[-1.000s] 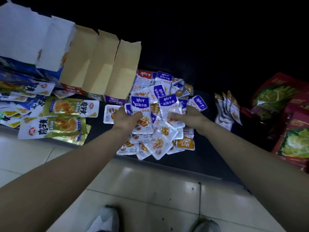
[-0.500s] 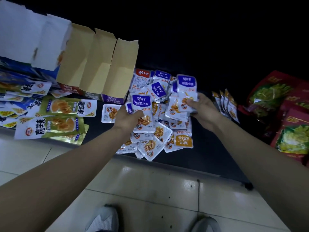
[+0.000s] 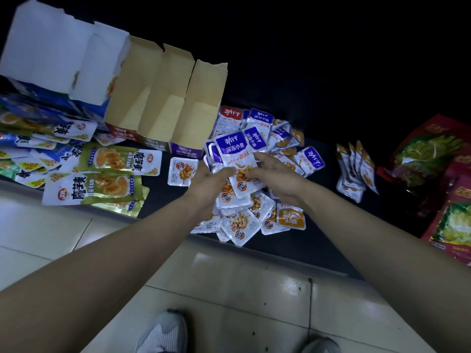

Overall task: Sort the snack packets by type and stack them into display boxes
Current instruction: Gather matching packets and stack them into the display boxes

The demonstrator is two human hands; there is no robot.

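Note:
A heap of small white snack packets with purple tops (image 3: 257,215) lies on a dark shelf, with a few red-topped and orange ones mixed in. My left hand (image 3: 207,183) grips a stack of purple-topped packets (image 3: 233,154) from the left, thumb on the front. My right hand (image 3: 276,175) pinches the top packet of that stack from the right. Three open cardboard display boxes (image 3: 178,115) stand side by side just left of the heap; the nearest one has a purple front (image 3: 184,151).
Long green and blue snack bags (image 3: 102,174) lie to the left under a white box flap (image 3: 51,52). A row of small upright packets (image 3: 355,169) and large red bags (image 3: 438,159) are at the right. The tiled floor and my shoes (image 3: 163,332) are below.
My right hand has brought packets from the right side of the heap over to the stack in my left hand. The left hand has lifted the stack slightly.

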